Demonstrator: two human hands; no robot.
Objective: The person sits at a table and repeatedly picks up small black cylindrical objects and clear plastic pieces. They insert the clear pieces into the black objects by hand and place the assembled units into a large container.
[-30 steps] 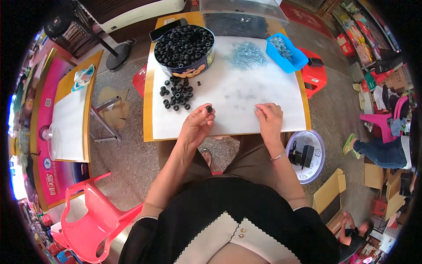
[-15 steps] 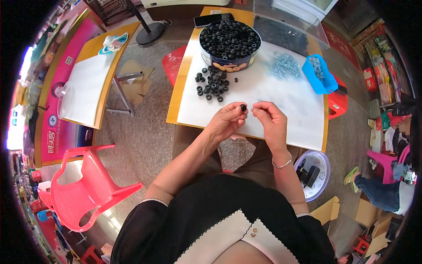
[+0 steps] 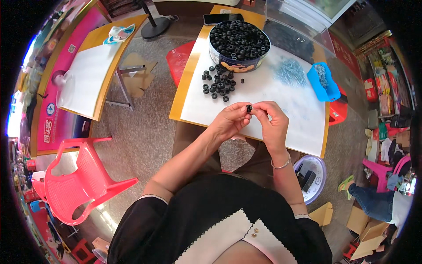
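Over the near edge of the white table top (image 3: 263,97), my left hand (image 3: 231,119) pinches a small black ring-shaped part (image 3: 249,108) between thumb and fingertips. My right hand (image 3: 273,122) is closed in a pinch, its fingertips against that part; whatever they hold is too small to make out. Beyond the left hand lies a loose pile of the same black parts (image 3: 218,83), with one smaller black piece (image 3: 242,81) apart from it. Behind them a round tub (image 3: 239,64) is heaped with more. Tiny silvery-blue pieces (image 3: 290,71) are spread on the right.
A blue bin (image 3: 327,93) of silvery pieces stands at the table's right edge. A phone (image 3: 223,18) lies behind the tub. On the floor are a pink chair (image 3: 83,185) at left and a basin (image 3: 320,185) at right. A person's leg (image 3: 369,202) shows far right.
My right fingertips have closed the small gap and now touch the black part in my left hand. The whole view has shifted slightly, with the table appearing further right.
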